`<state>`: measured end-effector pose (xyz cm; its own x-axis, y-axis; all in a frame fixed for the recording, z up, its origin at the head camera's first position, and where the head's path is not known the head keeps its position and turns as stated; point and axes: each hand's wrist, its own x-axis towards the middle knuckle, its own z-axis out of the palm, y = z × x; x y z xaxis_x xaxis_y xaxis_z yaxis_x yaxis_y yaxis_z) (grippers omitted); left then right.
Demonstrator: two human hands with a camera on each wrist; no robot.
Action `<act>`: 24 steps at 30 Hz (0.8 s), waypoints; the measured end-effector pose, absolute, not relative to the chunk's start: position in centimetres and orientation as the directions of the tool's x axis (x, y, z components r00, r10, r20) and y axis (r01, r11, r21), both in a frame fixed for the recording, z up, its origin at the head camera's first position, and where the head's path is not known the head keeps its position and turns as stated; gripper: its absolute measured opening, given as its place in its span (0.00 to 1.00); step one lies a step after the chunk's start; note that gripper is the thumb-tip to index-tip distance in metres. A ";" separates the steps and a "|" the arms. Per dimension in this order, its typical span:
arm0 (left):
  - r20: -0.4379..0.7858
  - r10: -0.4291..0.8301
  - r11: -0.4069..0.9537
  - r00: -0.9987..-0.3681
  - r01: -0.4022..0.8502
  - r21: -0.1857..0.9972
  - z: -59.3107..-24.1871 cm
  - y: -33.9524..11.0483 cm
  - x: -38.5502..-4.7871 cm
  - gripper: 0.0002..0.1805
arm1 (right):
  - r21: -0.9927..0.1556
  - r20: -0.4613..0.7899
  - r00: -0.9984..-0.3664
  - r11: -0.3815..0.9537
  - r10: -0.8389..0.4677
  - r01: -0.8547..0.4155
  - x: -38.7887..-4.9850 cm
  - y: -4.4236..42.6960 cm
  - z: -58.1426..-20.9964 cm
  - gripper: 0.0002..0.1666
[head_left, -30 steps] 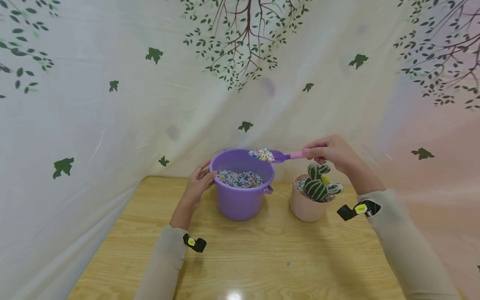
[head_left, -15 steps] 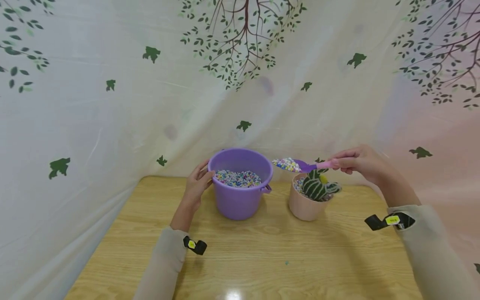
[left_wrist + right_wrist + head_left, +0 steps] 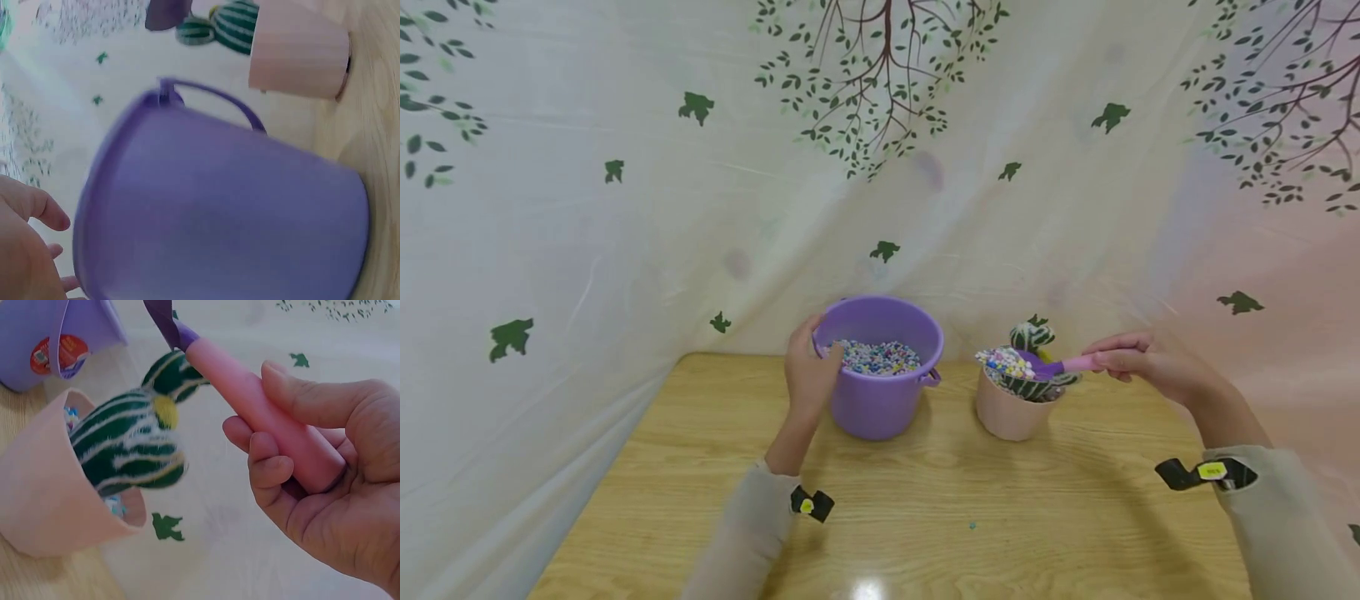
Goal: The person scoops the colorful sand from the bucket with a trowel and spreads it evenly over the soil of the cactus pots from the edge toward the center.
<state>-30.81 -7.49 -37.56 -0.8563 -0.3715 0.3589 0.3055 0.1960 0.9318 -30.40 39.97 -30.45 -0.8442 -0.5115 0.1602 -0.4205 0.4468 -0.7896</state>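
Note:
A toy shovel with a pink handle [image 3: 262, 415] and purple blade [image 3: 1047, 366] carries a heap of small multicoloured beads [image 3: 1006, 362]. My right hand [image 3: 1157, 362] grips the handle, thumb on one side and curled fingers on the other. The blade hangs over a pale pink pot [image 3: 1015, 417] holding a striped toy cactus [image 3: 128, 444], covering part of it in the head view. My left hand [image 3: 811, 367] is at the left rim of a purple bucket [image 3: 876, 408], which holds more beads [image 3: 880, 358]. In the left wrist view its thumb [image 3: 53, 212] looks apart from the rim.
Bucket and pot stand side by side on a wooden table [image 3: 887, 500], near its back edge. One tiny loose bead [image 3: 972, 526] lies towards the front. A pale curtain [image 3: 775, 217] with printed leaves hangs close behind.
My right hand has carried the loaded shovel rightward from over the bucket, then down over the pot. My left hand has shifted slightly right at the bucket's rim.

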 end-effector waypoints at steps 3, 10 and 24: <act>0.468 -0.323 0.220 -0.823 0.416 0.882 -36.6 -5.5 -29.7 0.30 | -0.772 0.175 -0.834 0.452 -0.523 -0.446 -30.2 41.0 -31.2 0.16; 0.617 -0.134 0.099 -0.776 0.609 0.787 -35.7 -0.2 -27.4 0.26 | -0.734 0.155 -0.850 0.516 -0.504 -0.440 -29.4 42.9 -32.4 0.15; 0.346 0.279 -0.010 -0.896 0.358 0.934 -39.4 8.1 -27.8 0.26 | -0.728 0.091 -0.877 0.569 -0.472 -0.382 -28.4 46.8 -34.5 0.15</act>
<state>-27.79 8.07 -39.35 -0.8958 0.2787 0.3463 0.3579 -0.0099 0.9337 -28.40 46.75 -34.48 -0.8770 -0.4718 0.0909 -0.3816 0.5692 -0.7283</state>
